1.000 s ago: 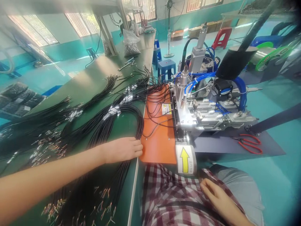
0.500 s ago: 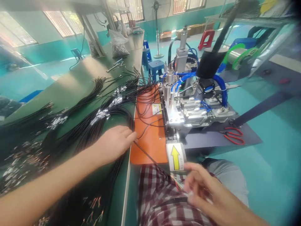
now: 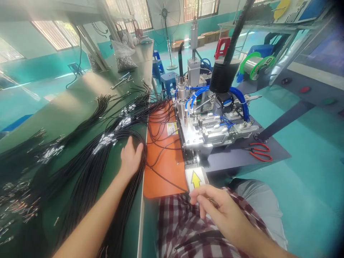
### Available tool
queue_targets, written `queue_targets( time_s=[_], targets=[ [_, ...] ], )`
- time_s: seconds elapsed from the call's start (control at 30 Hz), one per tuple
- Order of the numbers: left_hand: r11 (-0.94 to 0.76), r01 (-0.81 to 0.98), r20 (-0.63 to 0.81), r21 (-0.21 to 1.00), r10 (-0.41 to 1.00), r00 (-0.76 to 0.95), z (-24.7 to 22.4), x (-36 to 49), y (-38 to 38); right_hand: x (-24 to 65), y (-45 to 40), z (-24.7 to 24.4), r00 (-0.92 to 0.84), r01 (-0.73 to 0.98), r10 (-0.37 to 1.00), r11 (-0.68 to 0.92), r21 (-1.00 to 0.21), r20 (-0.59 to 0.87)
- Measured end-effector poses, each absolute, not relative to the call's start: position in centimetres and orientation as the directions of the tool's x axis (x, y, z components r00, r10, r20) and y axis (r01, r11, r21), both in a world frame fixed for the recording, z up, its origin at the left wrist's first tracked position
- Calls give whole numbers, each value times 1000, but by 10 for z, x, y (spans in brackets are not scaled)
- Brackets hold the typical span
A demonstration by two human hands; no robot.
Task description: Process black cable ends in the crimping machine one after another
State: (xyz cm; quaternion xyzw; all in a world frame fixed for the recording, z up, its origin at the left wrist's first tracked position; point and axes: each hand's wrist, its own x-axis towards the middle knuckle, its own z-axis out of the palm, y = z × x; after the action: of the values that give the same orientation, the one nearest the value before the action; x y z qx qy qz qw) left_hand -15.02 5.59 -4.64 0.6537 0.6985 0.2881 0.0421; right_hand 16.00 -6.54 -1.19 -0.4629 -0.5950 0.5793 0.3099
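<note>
My left hand (image 3: pixel 130 159) rests with thumb and fingers apart at the inner curve of a thick bundle of black cables (image 3: pixel 137 138) on the green table; it grips nothing that I can see. Over the lap, my right hand (image 3: pixel 215 204) is closed on the end of a single black cable (image 3: pixel 168 178), whose bare wires show faintly between the fingers. From there the cable runs back over the orange board (image 3: pixel 163 157) toward the bundle. A machine (image 3: pixel 212 129) with blue air hoses and metal clamps stands just right of the board.
Red-handled pliers (image 3: pixel 260 152) lie on the grey machine base. A white label with a yellow arrow (image 3: pixel 196 179) is at the machine's front. More cable bundles (image 3: pixel 51 154) cover the table's left. A bag of small metal parts (image 3: pixel 123 59) and a wire spool (image 3: pixel 254 66) stand farther back.
My left hand has let go of the single cable and moved left onto the bundle, its fingers spreading. My right hand has moved up and left and closed on the cable's end.
</note>
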Motion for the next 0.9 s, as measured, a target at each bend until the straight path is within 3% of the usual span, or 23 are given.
queue_targets(
  time_s=[0.3, 0.5, 0.57, 0.63, 0.7, 0.77, 0.9],
  targets=[
    [31, 924, 319, 380, 934, -163, -60, -107, 80, 168, -60, -15, -336, 199, 923, -125, -972, -187],
    [-25, 948, 355, 316, 930, -94, -11, -99, 56, 171, -55, -11, -311, 156, 911, -233, -960, -271],
    [-178, 935, 388, 306, 920, 48, 11, -81, 31, 169, -54, -6, -345, 162, 900, -222, -962, -266],
    [-436, 770, 216, 466, 900, 378, 28, -56, 6, 166, -51, -1, -367, 144, 899, -200, -969, -240],
    [-405, 623, -58, 669, 808, 587, 35, -34, -11, 166, -48, 0, -355, 100, 914, -174, -980, -199],
    [-228, 600, -235, 767, 770, 593, 35, -20, -15, 168, -43, -2, -319, 67, 933, -151, -986, -164],
    [-135, 605, -265, 785, 809, 525, 23, -19, -5, 180, -33, -7, -218, 171, 963, -125, -977, -161]
  ],
)
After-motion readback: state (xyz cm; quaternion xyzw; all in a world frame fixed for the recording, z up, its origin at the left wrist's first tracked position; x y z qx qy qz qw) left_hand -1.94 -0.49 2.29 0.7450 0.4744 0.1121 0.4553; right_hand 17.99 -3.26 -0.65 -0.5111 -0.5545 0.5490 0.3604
